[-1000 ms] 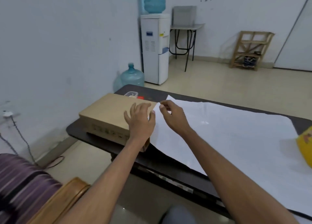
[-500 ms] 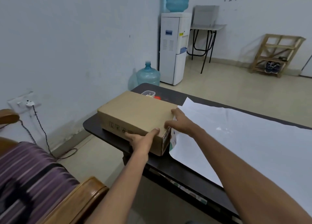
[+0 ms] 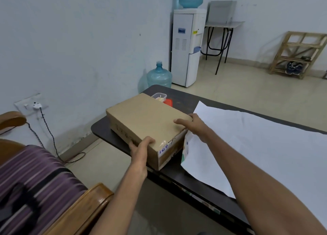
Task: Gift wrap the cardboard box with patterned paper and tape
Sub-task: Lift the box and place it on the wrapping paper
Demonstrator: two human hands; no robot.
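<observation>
A flat brown cardboard box (image 3: 144, 117) lies at the left end of a dark table (image 3: 102, 130). My left hand (image 3: 139, 148) grips its near long side, fingers curled over the top edge. My right hand (image 3: 193, 125) holds the box's right end, thumb on top. The wrapping paper (image 3: 256, 146) lies spread on the table to the right, white side up, with a bit of coloured pattern showing where its edge curls up against the box.
A small clear lidded container (image 3: 159, 97) and a red item (image 3: 168, 102) sit behind the box. A striped purple cushion on a wooden chair (image 3: 31, 185) is at the near left. A water dispenser (image 3: 187, 45), a water bottle (image 3: 159, 76) and a wooden rack (image 3: 299, 54) stand further back.
My left hand slid from the box's top to its near side and now grips the edge. My right hand left the paper's corner and took the box's right end. The view shifted left.
</observation>
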